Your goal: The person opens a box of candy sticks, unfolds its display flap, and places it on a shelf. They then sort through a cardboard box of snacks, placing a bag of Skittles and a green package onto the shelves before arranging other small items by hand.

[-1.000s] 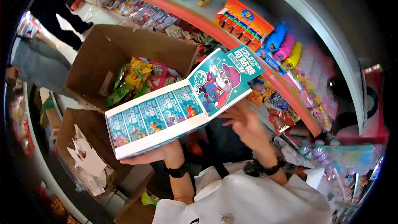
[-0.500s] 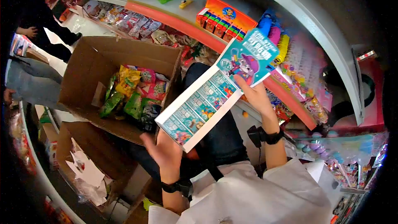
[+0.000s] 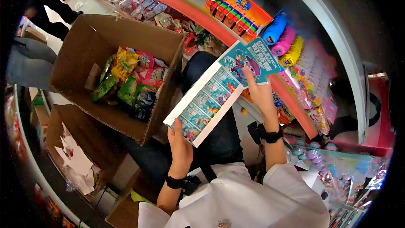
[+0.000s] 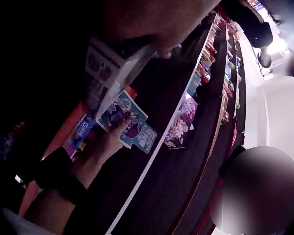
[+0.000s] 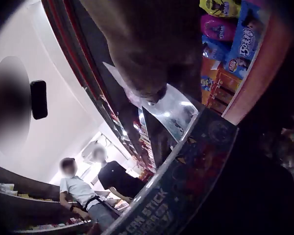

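Note:
A white-and-teal candy display box (image 3: 217,120) is held tilted above the person's lap. Teal printed packets (image 3: 206,103) fill its open front in a row, and a cartoon header card (image 3: 239,59) stands out at its upper end. My left hand (image 3: 180,152) grips the lower left end, thumb over the front edge. At the header, my right hand (image 3: 262,95) pinches the card, thumb on its printed face and the other fingers behind, mostly hidden. The left wrist view shows this right hand (image 4: 105,147) on the card; a printed side of the box (image 5: 186,171) fills the right wrist view's lower part.
A large cardboard carton (image 3: 122,33) with bagged candy (image 3: 126,65) stands at left. Below it, another carton (image 3: 69,116) holds torn white card (image 3: 76,158). A shelf with a red edge (image 3: 202,14) carries an orange display box (image 3: 240,6) and colourful tubes (image 3: 276,29). Two people (image 5: 81,191) stand beyond.
The left hand was under the box, came away with fingers spread, and now grips its lower end. The right hand went from beside the box to pinching the header card. The box swung steeper.

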`<action>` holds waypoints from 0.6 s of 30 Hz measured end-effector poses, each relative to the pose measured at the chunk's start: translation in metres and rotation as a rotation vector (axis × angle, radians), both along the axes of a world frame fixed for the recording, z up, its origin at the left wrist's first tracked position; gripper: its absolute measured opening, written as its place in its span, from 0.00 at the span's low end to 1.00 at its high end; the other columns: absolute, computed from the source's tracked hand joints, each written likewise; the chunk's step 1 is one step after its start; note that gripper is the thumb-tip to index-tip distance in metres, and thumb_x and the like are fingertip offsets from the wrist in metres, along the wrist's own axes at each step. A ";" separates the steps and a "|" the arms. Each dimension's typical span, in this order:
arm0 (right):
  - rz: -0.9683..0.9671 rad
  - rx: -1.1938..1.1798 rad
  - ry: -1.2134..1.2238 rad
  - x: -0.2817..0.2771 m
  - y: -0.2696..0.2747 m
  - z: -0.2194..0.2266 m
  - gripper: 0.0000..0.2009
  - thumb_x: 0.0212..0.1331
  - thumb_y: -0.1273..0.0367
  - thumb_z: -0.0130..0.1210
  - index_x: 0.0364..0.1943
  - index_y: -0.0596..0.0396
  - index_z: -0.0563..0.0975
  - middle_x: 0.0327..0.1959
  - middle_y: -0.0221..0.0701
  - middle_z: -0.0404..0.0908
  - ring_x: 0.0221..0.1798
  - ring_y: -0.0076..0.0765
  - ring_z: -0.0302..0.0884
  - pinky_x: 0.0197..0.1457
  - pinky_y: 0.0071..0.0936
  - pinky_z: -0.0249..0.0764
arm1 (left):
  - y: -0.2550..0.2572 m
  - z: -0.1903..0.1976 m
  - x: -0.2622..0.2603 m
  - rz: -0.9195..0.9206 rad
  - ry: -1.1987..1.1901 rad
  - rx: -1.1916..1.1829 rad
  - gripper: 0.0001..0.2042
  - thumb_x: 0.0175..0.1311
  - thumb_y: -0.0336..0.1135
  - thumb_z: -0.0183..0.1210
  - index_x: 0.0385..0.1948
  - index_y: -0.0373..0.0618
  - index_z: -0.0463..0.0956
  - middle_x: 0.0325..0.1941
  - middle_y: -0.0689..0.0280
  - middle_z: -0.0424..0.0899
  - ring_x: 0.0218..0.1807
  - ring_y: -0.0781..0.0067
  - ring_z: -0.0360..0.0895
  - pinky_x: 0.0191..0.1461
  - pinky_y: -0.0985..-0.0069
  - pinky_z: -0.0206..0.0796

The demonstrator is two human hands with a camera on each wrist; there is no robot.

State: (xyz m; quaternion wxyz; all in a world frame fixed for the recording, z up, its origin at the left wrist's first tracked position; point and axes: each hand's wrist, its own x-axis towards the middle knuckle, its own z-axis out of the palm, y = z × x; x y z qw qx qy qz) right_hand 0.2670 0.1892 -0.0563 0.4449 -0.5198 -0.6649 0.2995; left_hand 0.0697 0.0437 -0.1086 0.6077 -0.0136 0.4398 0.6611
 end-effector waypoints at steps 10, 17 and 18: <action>-0.094 -0.052 0.189 -0.018 0.006 -0.030 0.16 0.49 0.74 0.67 0.42 0.62 0.77 0.41 0.30 0.81 0.41 0.25 0.77 0.48 0.26 0.73 | -0.006 -0.006 -0.002 -0.028 -0.017 -0.053 0.19 0.69 0.40 0.55 0.55 0.40 0.64 0.55 0.61 0.76 0.53 0.69 0.76 0.57 0.70 0.68; -0.153 -0.039 0.094 -0.031 0.001 -0.027 0.15 0.49 0.75 0.67 0.42 0.62 0.77 0.40 0.30 0.81 0.41 0.24 0.77 0.47 0.25 0.74 | -0.007 -0.018 -0.008 -0.003 0.351 0.022 0.24 0.61 0.38 0.63 0.56 0.41 0.65 0.51 0.62 0.77 0.48 0.69 0.78 0.53 0.73 0.70; -0.154 -0.057 0.098 -0.032 0.001 -0.023 0.16 0.49 0.75 0.67 0.43 0.62 0.77 0.41 0.30 0.81 0.41 0.24 0.77 0.47 0.25 0.74 | -0.003 -0.015 -0.012 0.011 0.582 0.046 0.25 0.60 0.35 0.64 0.56 0.40 0.64 0.51 0.62 0.77 0.49 0.68 0.77 0.54 0.72 0.69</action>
